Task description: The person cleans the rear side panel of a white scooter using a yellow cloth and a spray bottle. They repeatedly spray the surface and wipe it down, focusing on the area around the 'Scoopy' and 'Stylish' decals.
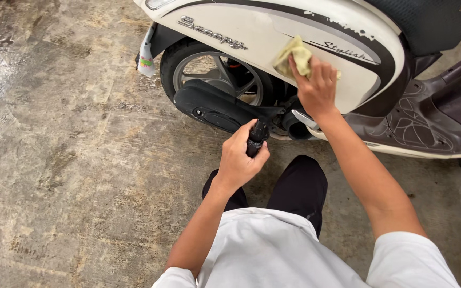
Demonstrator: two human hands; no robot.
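The right hand point(317, 88) presses a crumpled yellow cloth point(294, 55) flat against the cream side panel point(273, 37) of a scooter; the fingers lie over the lower part of the cloth and pinch it against the panel. The left hand point(239, 160) is wrapped around a small black bottle point(257, 137), the fingers pressed together around its body, and holds it upright near the black engine cover point(214, 106), not touching it. Behind this cover stands the rear wheel point(214, 72) with grey spokes. The scooter stands on a stained concrete floor point(65, 160). The person's knees in black trousers point(300, 186) are just below the bottle, near the scooter's lower edge.
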